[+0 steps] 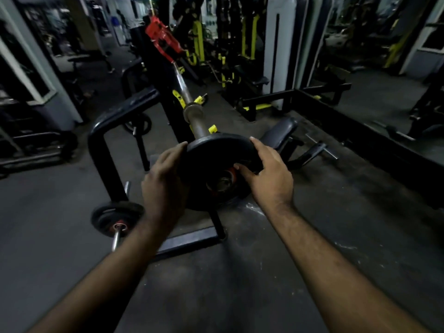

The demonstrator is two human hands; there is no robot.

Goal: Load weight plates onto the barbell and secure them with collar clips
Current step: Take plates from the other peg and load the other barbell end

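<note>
A black weight plate [211, 155] with a red ring around its centre hole sits on the near end of the steel barbell [186, 99]. The bar runs away from me to a red plate [161, 36] at its far end. My left hand [164, 179] grips the plate's left rim. My right hand [266, 174] holds its right side, with the thumb across the plate's face near the hub. The bar's tip shows inside the centre hole. No collar clip is in view.
A black bench-press frame [105, 150] stands to the left, with a bench pad [278, 133] to the right. A second bar loaded with a black plate [113, 219] lies on the grey floor at the lower left. Yellow-and-black machines fill the background.
</note>
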